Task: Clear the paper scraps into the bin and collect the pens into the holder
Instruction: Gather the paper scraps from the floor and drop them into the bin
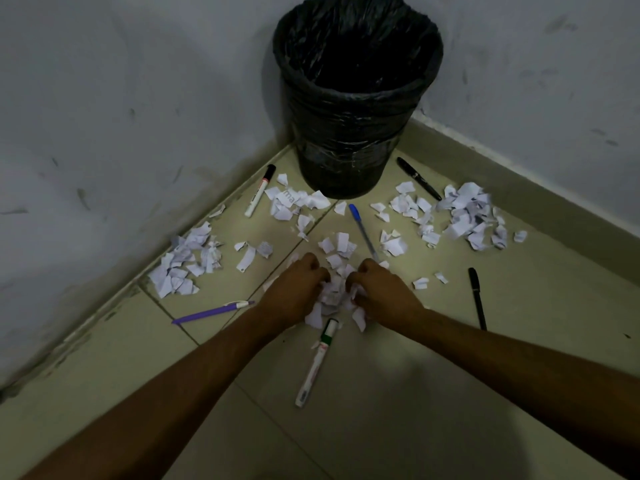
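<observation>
A black bin (356, 98) lined with a black bag stands in the corner of the floor. White paper scraps lie in piles at the left (188, 259), in front of the bin (294, 202) and at the right (467, 214). My left hand (294, 292) and my right hand (381, 289) press from both sides on a middle heap of scraps (334, 296), fingers curled around it. Pens lie about: a purple pen (211, 312), a blue pen (363, 232), a white marker with a black cap (259, 190), a green-capped marker (317, 362), and two black pens (419, 178) (478, 297).
Grey walls meet behind the bin and close off the left and right sides. The floor is pale tile with a raised skirting (519, 174) at the right. No pen holder is in view.
</observation>
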Demonstrator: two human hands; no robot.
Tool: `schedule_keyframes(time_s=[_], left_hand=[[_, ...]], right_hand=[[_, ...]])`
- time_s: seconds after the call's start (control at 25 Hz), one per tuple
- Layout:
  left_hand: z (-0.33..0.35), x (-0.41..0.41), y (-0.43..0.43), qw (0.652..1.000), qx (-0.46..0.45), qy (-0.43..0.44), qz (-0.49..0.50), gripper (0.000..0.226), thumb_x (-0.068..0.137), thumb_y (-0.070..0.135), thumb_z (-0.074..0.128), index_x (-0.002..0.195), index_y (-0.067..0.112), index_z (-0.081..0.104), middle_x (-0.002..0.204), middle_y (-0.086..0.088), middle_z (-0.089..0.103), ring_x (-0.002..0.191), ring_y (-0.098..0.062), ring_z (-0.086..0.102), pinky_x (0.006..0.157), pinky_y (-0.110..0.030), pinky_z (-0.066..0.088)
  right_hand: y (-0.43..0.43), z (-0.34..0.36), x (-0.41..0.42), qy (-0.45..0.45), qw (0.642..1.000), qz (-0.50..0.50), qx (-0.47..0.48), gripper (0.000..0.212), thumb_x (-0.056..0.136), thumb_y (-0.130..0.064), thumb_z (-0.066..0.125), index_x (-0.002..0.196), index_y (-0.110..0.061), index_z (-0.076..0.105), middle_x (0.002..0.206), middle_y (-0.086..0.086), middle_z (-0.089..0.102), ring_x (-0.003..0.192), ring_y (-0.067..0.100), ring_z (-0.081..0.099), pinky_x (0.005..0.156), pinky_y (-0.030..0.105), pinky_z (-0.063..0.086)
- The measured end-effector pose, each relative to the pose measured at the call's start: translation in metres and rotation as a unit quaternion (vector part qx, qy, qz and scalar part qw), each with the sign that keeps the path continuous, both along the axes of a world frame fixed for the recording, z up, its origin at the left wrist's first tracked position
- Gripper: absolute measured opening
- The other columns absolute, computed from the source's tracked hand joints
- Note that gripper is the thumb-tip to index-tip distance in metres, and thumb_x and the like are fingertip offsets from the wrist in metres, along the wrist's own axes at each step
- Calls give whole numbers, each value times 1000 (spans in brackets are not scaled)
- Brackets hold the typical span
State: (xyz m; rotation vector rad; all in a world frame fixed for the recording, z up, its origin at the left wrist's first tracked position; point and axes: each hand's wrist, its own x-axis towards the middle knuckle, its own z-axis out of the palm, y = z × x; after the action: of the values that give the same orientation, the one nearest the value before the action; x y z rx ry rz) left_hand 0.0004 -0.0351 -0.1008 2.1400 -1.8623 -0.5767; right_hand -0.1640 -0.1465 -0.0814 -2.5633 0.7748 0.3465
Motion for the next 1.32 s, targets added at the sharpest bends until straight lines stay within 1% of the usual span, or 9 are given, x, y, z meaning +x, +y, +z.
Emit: schedule_keyframes(time_s=[0.16,0.36,0.48,0.64,0.76,0.88,1.0,1.16,1.32], left_hand=[[8,3,-3,991,-69,76,90,18,87,10,61,100,13,73,99,-11,61,88,-25,59,74,-30,46],[64,3,-13,934,-165,208,238,11,87,16,68,95,17,74,94,4,69,80,-8,65,67,-22,56],[122,7,-30,875,-222,321,285,9,87,14,70,92,20,75,93,6,74,76,-9,70,60,-24,59],[209,35,-88,826,-353,358,255,8,85,7,70,91,10,75,82,-1,76,64,-11,70,60,-23,57],[245,69,-154,850,-351,281,276,11,82,11,71,87,17,78,79,3,76,65,-10,72,65,-23,60],[243,101,-202,898,-241,182,320,14,78,13,71,90,15,79,87,-6,76,79,-18,72,75,-31,61],[245,111,-219,923,-125,195,308,18,80,1,60,83,12,74,97,-11,71,89,-28,70,78,-40,61],[255,109,-216,926,-63,249,276,26,84,-3,40,94,15,56,88,-10,56,84,-30,61,77,-49,60],[256,108,-210,920,-68,279,266,28,87,-3,40,100,17,56,87,-8,56,87,-29,60,82,-50,59]], right_hand=[[-10,12,-2,-153,975,-136,90,11,80,-13,74,90,-10,77,94,6,71,87,19,65,72,15,45],[-13,72,-3,-335,837,-310,303,10,81,-7,76,89,-11,74,90,4,74,80,15,72,60,23,57],[-26,124,9,-409,797,-316,312,12,82,-6,74,94,-7,74,92,10,75,84,22,73,66,29,59],[-79,211,44,-539,743,-292,270,10,80,-4,76,88,-11,74,89,15,75,84,27,73,67,37,61],[-139,252,85,-504,795,-289,176,12,76,-3,77,83,-13,75,80,6,74,73,16,72,58,24,56],[-184,245,126,-374,883,-280,36,15,71,-1,76,75,-16,76,77,12,75,68,21,72,56,30,59],[-202,236,153,-234,941,-241,-22,20,69,-4,80,87,-13,79,89,14,75,78,26,72,67,37,61],[-191,248,160,-139,955,-229,130,37,77,-1,78,113,-3,68,102,12,65,95,30,67,81,43,60],[-181,247,150,-170,963,-191,86,41,84,-10,72,124,-10,64,119,9,66,108,22,61,91,34,53]])
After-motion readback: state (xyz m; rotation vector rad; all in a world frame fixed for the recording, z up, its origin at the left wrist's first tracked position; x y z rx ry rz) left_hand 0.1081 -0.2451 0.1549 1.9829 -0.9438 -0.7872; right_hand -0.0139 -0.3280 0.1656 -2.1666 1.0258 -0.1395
